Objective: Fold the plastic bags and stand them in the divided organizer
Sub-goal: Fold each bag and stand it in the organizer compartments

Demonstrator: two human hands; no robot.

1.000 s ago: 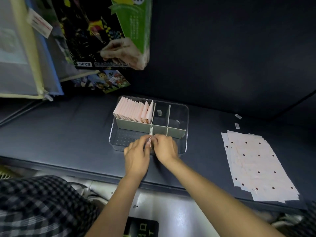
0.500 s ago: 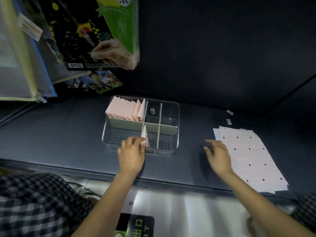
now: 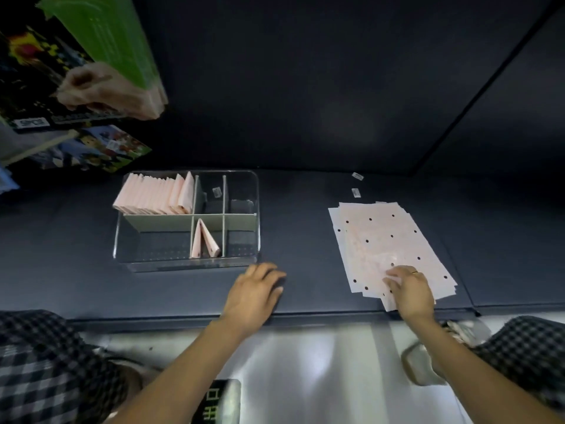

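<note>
While the clear plastic divided organizer [image 3: 186, 220] sits left on the dark grey tabletop [image 3: 305, 191], a row of folded pink bags [image 3: 154, 194] fills its far-left compartment and one folded pink bag [image 3: 204, 240] stands in the near-middle one. Just beyond its near-right corner rests the left hand [image 3: 253, 296] — fingers relaxed, holding nothing. Bare surface separates it from the right hand [image 3: 409, 289], pinching the near edge of the flat stack of dotted pink plastic bags [image 3: 382, 240]. A box label far left reads "5PCS" [image 3: 33, 122].
</note>
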